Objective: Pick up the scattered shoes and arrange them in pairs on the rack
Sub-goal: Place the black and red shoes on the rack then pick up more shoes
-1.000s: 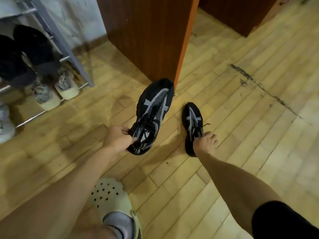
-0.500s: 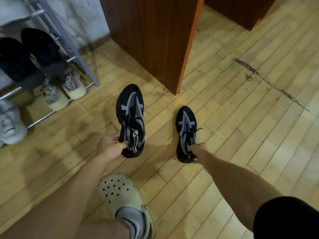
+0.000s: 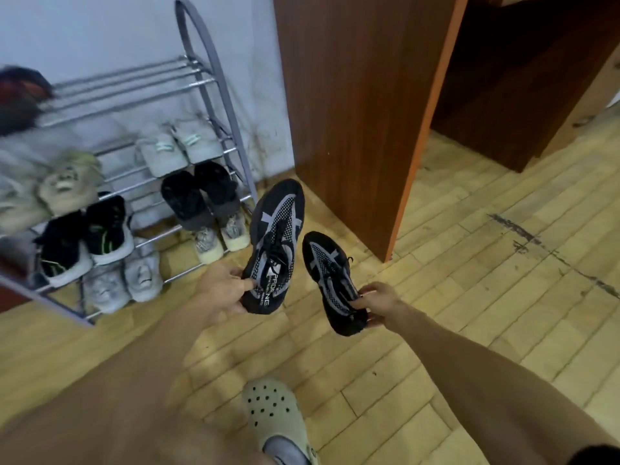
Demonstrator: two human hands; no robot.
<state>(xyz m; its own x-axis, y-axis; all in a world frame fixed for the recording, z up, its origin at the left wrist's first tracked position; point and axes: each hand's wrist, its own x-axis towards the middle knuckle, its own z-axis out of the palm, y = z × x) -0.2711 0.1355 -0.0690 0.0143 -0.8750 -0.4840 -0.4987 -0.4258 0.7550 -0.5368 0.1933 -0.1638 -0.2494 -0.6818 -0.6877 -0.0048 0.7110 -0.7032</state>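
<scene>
Near: clog [image 3: 273, 417] on foot, wood floor [image 3: 453, 297] bare around it; left hand [image 3: 223, 290] grips heel of black-grey sneaker [image 3: 275, 243]; right hand [image 3: 379, 305] pinches heel of matching sneaker [image 3: 330, 280]; both off floor, side by side; pair gathered, racking probably left; far left, rack [image 3: 214, 105] holds several pairs, top rails partly bare; cabinet [image 3: 352, 112] edge crowds rack's right side.
</scene>
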